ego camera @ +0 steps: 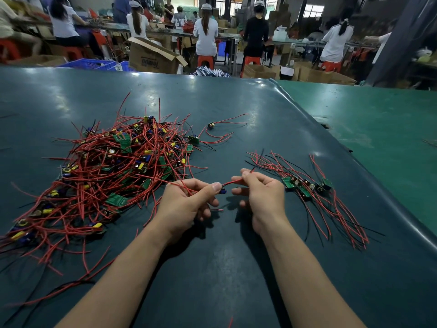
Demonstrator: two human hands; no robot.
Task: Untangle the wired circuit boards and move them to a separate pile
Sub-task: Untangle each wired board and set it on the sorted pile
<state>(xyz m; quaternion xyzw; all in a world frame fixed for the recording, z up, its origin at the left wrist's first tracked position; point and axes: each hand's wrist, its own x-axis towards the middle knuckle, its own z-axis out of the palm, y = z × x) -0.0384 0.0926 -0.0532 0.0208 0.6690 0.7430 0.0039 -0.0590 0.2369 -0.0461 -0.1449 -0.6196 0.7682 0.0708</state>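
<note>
Dark green table, workers on red stools, cardboard boxes

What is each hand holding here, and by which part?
Both hold one wired board: left hand grips the board end, right hand pinches its red wire.

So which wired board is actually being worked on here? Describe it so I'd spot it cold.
Start at the big tangled pile of red wires on the left of the dark green table. Just right of its near edge, both hands meet above the table. The board is the small blue-tipped piece under the left hand thumb, the only one lifted, its red wire pinched by the right hand.
</note>
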